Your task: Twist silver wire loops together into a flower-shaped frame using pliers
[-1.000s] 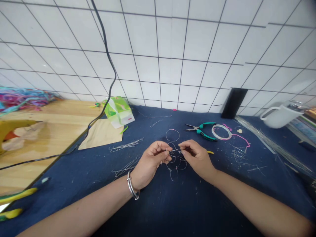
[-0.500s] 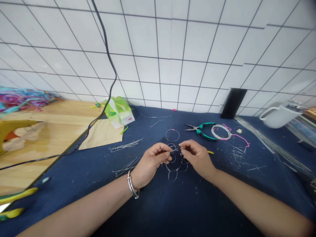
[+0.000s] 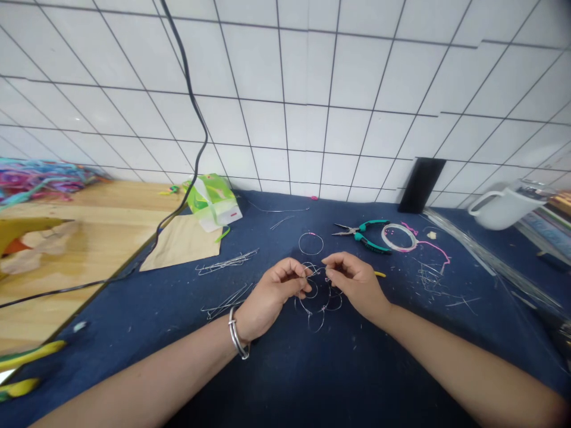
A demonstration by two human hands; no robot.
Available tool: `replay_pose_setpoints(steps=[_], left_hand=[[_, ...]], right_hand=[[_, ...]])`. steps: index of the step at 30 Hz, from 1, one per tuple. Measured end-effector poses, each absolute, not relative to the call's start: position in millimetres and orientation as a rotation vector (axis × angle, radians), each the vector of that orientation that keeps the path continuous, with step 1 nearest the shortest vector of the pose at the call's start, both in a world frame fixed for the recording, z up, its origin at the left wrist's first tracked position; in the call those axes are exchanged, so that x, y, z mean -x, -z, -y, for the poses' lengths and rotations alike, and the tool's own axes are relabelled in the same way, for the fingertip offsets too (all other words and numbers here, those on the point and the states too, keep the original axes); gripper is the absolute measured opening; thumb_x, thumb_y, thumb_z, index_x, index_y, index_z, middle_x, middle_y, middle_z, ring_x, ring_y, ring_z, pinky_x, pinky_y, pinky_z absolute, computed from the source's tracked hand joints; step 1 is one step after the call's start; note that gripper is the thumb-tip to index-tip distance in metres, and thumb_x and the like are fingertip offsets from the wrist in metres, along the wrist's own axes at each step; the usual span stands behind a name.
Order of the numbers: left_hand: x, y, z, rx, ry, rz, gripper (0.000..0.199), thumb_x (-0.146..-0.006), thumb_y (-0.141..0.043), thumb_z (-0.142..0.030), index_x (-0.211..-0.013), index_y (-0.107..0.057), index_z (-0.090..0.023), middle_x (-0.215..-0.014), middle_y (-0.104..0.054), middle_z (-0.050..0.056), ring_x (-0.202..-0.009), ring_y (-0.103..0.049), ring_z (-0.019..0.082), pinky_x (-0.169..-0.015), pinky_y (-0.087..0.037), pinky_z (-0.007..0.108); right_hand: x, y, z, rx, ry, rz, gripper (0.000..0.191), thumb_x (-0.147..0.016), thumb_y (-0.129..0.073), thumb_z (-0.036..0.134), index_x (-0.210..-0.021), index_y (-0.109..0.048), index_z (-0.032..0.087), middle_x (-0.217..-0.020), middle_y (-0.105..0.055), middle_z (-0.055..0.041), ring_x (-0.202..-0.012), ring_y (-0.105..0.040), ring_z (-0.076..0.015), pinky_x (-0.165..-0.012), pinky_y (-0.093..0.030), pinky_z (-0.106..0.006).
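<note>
Silvery wire loops (image 3: 316,330); teal-and-black pliers (image 3: 359,236); navy cloth (image 3: 285,380); white, dark-gridded tiles (image 3: 307,71)

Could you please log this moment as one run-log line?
left hand: pinching looped wire piece | right hand: at same piece, grip unclear | beyond hands: single wire ring, teal-handled needle-nose pliers

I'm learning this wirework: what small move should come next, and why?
Perhaps the right hand should gently snug the top of the looped wire frame, since wires overlap there between the hands and the left hand pinches it, which should keep it steady.
</note>
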State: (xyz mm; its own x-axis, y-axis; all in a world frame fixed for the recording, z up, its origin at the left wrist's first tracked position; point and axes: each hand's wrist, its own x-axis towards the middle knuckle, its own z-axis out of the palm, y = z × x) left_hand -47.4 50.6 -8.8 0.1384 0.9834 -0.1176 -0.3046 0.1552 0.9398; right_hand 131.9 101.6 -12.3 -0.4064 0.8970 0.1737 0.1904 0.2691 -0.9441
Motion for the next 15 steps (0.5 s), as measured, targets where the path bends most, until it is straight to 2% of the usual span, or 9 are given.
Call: replay_pose_setpoints(steps=[2, 6, 15], left_hand=[[47.3, 8.8, -50.4, -0.950, -1.142, -0.964, 0.002, -0.081, -0.057, -0.017, -0.083, -0.056, -0.016, -0.091, -0.060, 0.004, -0.072, -0.056, 0.011, -0.065, -0.043, 0.023], [46.6, 9.4, -50.0, -0.939, -1.155, -0.973, 0.010, -0.084, -0.054, -0.026, -0.082, -0.056, -0.016, -0.093, -0.060, 0.005, -0.074, -0.056, 0.012, -0.068, -0.044, 0.026], [43.7, 7.1, -47.3, -0.884, -1.264, -1.009, 0.011, -0.082, -0.056, -0.023, -0.074, -0.059, -0.016, -0.107, -0.055, 0.005, -0.084, -0.054, 0.014, -0.069, -0.046, 0.027]], right_hand=[[-131.9, 11.1, -101.1, 0.984, -1.174, 1.807, 0.015, -0.078, -0.054, 0.020, -0.092, -0.059, 0.022, -0.080, -0.056, 0.0005, -0.071, -0.052, -0.0107, -0.065, -0.044, -0.025], [-131.4, 10.5, -101.2, 0.980, -1.163, 1.833, 0.014, -0.078, -0.054, 0.020, -0.091, -0.059, 0.022, -0.078, -0.056, 0.0008, -0.070, -0.052, -0.0106, -0.064, -0.043, -0.025], [-130.3, 9.9, -99.6, 1.008, -1.206, 1.778, 0.016, -0.078, -0.052, 0.021, -0.092, -0.058, 0.021, -0.075, -0.053, 0.0011, -0.063, -0.050, -0.0096, -0.059, -0.044, -0.024]])
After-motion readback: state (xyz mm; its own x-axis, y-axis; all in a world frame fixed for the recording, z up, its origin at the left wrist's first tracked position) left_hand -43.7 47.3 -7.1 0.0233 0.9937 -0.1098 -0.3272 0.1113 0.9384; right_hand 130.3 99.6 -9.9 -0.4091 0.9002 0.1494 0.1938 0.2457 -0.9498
